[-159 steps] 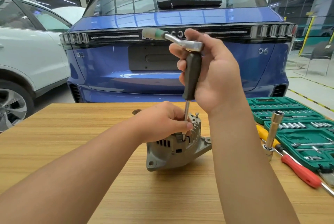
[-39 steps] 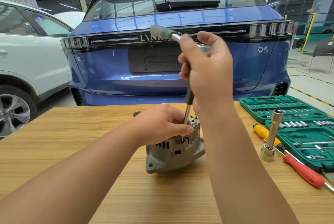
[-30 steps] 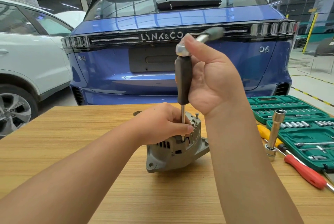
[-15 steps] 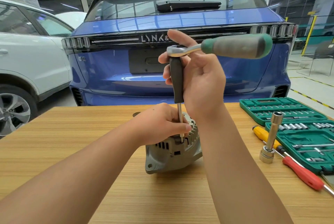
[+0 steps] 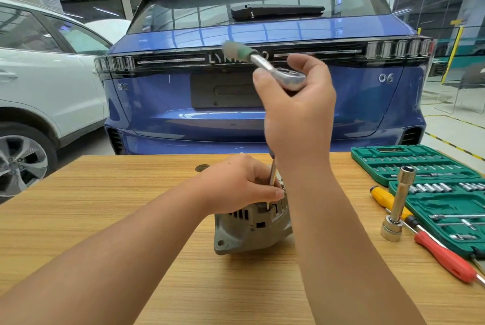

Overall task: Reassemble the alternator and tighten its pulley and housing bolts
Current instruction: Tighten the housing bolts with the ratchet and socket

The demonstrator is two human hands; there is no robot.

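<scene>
The right hand (image 5: 296, 112) hides most of the upright driver; only its thin shaft (image 5: 272, 175) shows, running vertically down into the alternator (image 5: 252, 222), whose right side the forearm covers. That hand curls round the ratchet (image 5: 275, 70), its blurred green grip pointing toward 10 o'clock. The left hand (image 5: 236, 184) pinches the shaft atop the alternator, mid-counter (image 5: 105, 193).
</scene>
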